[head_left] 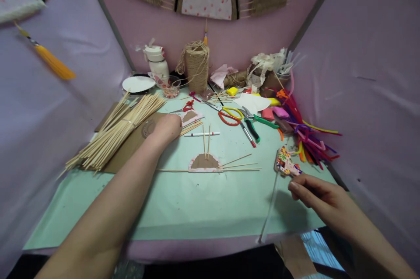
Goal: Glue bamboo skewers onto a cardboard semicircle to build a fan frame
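Observation:
My left hand (168,127) reaches over brown cardboard at the ends of some loose sticks (193,127); its fingers are hidden behind the back of the hand. At the right, my right hand (311,189) pinches the end of a floral-patterned tool (286,162), which looks like a glue gun with a white cord. Between the hands lies a brown half-circle (205,162) with a pink-and-white edge. Two sticks point up from it, several fan out to the right, and one runs left along its base. A white marker (202,134) lies above it.
A bundle of sticks (121,132) lies on cardboard (118,161) at the left. Red-and-yellow scissors (231,115), green pruners (262,120) and colourful pipe cleaners (308,134) are at the right. Behind stand a white bottle (158,62) and a twine roll (197,67).

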`<state>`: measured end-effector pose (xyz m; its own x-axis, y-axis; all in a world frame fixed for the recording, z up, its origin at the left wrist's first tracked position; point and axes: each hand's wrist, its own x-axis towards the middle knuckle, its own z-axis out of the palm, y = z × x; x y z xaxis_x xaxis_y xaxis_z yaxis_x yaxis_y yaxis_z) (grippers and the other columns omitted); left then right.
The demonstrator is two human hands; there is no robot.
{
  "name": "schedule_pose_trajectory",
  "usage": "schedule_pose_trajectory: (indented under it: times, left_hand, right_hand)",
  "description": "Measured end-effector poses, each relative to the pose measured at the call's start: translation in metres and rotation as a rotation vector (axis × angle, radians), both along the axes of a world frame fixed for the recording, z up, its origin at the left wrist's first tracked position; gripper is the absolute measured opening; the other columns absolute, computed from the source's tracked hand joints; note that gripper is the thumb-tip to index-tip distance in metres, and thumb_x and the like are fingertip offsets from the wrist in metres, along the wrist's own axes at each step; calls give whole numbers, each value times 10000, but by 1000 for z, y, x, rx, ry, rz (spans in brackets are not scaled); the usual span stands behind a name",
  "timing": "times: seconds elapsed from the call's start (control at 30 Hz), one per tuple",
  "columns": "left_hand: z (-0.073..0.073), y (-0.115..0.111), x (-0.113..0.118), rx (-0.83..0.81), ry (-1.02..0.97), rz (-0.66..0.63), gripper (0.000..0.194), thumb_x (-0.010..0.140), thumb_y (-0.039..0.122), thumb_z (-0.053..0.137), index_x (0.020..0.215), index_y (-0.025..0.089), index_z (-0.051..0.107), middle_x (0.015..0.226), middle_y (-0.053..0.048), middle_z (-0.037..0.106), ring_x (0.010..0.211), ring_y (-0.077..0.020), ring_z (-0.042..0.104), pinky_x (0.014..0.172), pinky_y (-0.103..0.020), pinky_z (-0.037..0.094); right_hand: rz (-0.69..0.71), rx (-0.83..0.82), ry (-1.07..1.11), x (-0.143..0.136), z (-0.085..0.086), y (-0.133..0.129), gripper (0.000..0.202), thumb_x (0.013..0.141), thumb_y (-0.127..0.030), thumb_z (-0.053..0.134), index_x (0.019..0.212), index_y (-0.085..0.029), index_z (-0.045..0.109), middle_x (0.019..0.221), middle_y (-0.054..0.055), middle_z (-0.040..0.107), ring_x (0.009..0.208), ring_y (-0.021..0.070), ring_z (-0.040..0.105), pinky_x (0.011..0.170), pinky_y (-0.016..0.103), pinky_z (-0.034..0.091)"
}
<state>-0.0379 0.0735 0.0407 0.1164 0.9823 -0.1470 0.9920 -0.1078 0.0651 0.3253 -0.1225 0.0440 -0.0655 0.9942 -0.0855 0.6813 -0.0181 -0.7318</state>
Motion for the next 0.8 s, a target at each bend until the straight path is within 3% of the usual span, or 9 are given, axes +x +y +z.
schedule_pose_trajectory:
  times: [0.13,0.3,0.37,0.4,0.47,0.53,0.67,0.8]
  left_hand:
    - [2,4,2,-22,14,-4,157,690,165,561,725,149,713,821,-187,722,796,-302,665,707,-337,442]
    - [36,-11,6,115,-105,12,147,770,205,531,845,176,654,878,-122,709,832,-252,637,713,-313,436]
    - [47,-22,15,232,-542,76,141,780,229,568,897,175,626,815,-75,693,742,-198,617,680,-292,433]
    - [49,-28,21,182,-804,94,188,776,242,595,951,173,611,772,-49,683,684,-167,602,652,-275,432]
    - [46,-39,33,-23,-1246,111,275,738,257,670,988,162,607,733,-21,666,620,-119,568,609,-241,427]
    - [34,-47,43,-211,-1487,154,256,688,252,734,892,139,629,735,-21,659,600,-81,545,591,-210,426]
    - [6,-52,50,-395,-1640,236,235,650,252,795,749,121,625,709,-15,655,569,-41,533,573,-167,433]
    - [-8,-52,48,-452,-1688,247,256,648,271,817,748,116,639,731,-16,669,571,-32,536,582,-158,446]
  right_hand:
    - [-63,9,-34,18,-3,-13,427,822,-592,527,647,-215,625,600,12,586,576,155,553,536,240,444]
    - [-229,89,-248,36,-11,-15,471,820,-651,472,785,-224,666,725,48,669,605,202,607,541,299,470]
    - [-280,201,-427,43,-21,-10,540,829,-677,426,880,-198,671,828,110,684,679,252,629,599,362,494]
    - [-274,273,-511,46,-28,-7,576,839,-681,402,923,-178,668,887,147,681,752,285,639,657,400,506]
    - [-217,382,-624,53,-44,-1,597,874,-650,366,1024,-148,653,1023,197,662,936,338,629,807,464,497]
    - [-146,412,-674,59,-59,4,559,891,-598,386,1090,-137,633,1088,201,648,1016,344,612,874,476,480]
    - [-73,338,-696,66,-76,11,489,873,-509,475,1134,-119,615,1064,190,656,997,325,627,870,442,493]
    - [-79,246,-681,66,-81,15,493,844,-466,517,1151,-89,596,1054,206,665,963,332,635,847,445,502]
